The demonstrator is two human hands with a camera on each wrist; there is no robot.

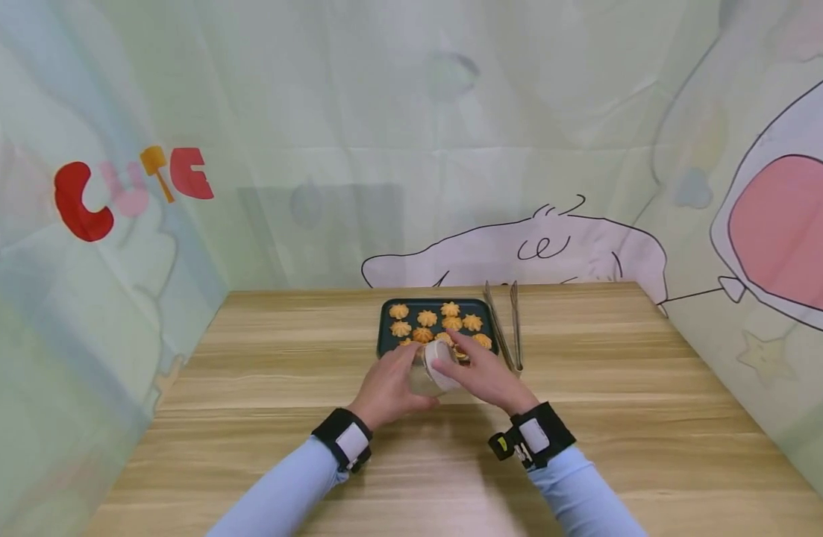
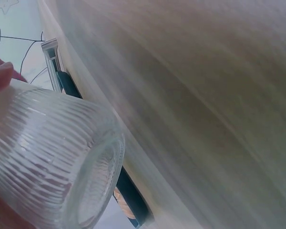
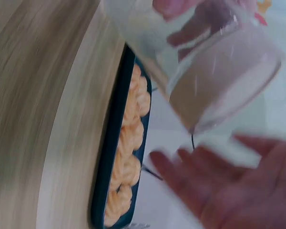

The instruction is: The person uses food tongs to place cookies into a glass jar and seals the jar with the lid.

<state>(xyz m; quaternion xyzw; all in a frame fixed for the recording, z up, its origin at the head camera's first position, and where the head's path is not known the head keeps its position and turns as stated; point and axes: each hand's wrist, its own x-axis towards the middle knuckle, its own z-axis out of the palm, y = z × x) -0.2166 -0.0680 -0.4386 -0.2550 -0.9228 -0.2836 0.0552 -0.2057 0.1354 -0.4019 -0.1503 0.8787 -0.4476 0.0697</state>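
Note:
My left hand (image 1: 387,389) grips a clear ribbed jar (image 2: 47,152), which is tilted above the table in front of the tray. A pale lid (image 1: 439,364) sits on the jar's upper end, facing my right hand (image 1: 490,379). In the right wrist view that hand is blurred, its fingers extended and a small gap away from the lid. Just beyond both hands, a dark baking tray (image 1: 383,335) bears several golden piped cookies (image 1: 427,318); the hands and jar cover its near edge in the head view.
A pair of metal tongs (image 1: 516,328) lies along the tray's right side, its tips toward the back edge. The wooden table (image 1: 283,350) meets a printed cloth backdrop (image 1: 304,164) at the back, with more cloth at both sides.

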